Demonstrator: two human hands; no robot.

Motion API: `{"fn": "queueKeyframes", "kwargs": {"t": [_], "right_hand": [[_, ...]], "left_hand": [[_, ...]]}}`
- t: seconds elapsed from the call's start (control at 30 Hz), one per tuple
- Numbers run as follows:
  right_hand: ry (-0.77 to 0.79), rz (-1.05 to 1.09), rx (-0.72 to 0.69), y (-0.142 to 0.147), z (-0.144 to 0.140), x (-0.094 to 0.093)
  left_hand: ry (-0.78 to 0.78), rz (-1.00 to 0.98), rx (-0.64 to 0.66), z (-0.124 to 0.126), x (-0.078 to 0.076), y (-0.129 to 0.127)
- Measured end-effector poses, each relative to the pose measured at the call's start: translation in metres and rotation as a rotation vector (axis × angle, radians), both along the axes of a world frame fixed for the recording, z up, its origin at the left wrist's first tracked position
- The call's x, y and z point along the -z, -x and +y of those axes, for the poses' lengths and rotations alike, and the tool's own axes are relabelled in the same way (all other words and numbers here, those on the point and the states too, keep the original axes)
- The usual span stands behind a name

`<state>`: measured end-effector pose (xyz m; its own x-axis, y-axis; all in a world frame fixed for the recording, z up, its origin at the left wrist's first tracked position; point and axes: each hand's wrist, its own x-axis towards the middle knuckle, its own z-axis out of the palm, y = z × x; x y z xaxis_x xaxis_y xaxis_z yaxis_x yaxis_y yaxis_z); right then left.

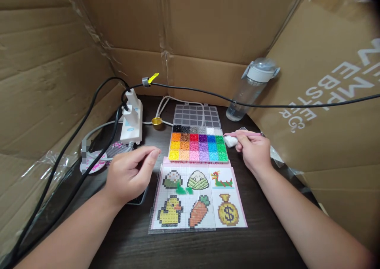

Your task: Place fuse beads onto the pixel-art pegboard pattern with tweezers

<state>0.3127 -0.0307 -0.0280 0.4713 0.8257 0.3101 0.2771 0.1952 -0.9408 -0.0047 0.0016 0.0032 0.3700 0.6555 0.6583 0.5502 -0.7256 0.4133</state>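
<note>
Right hand: the right hand [253, 152] is near the right edge of the tabletop [261, 237], fingers closed around thin pink tweezers [242, 134] whose tip points left toward the bead box.
Left hand: the left hand [130, 176] hovers left of the pattern sheet, fingers loosely curled with thumb and forefinger nearly meeting; it holds nothing visible.
Bead box: a clear plastic bead box [197, 144] sits toward the back middle of the tabletop, its lid open behind it, with a grid of square cells filled with tiny grainy beads in many colours.
Pattern sheet: a glossy pattern sheet [198, 197] lies flat near the front edge under a clear pegboard, showing six blocky pixel figures, among them a duck, a carrot and a money bag.
White lump: a small white lump [230, 141] lies just beside the tweezers' tip.
Bottle: a translucent plastic water bottle [251, 88] leans at the back right corner.
Power strip: a white power strip [131, 122] lies at the back left, black cables running off it.
Surface: dark wood grain, walled in by creased cardboard.
</note>
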Motion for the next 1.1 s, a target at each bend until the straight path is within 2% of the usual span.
{"fn": "queueKeyframes", "kwargs": {"t": [0.13, 0.3, 0.4, 0.53, 0.67, 0.77, 1.1], "right_hand": [[-0.009, -0.094, 0.066, 0.001, -0.002, -0.003], [-0.028, -0.024, 0.053, 0.005, -0.009, -0.009], [0.067, -0.036, -0.08, 0.018, -0.019, -0.01], [0.229, -0.018, -0.41, 0.047, -0.038, -0.009], [0.194, -0.068, -0.681, 0.066, -0.048, -0.008], [0.181, -0.066, -0.732, 0.067, -0.048, -0.007], [0.228, -0.074, -0.741, 0.065, -0.047, -0.007]], "left_hand": [[-0.009, 0.006, 0.0, 0.0, -0.001, 0.001], [0.001, 0.005, 0.0, 0.0, -0.002, -0.001], [0.017, 0.004, -0.007, -0.001, -0.002, -0.003], [0.041, -0.003, -0.016, -0.001, -0.002, -0.003], [0.053, -0.01, -0.018, -0.002, 0.0, -0.003], [0.058, -0.017, -0.019, -0.002, 0.001, -0.004], [0.091, -0.008, -0.049, -0.004, 0.0, -0.005]]}}
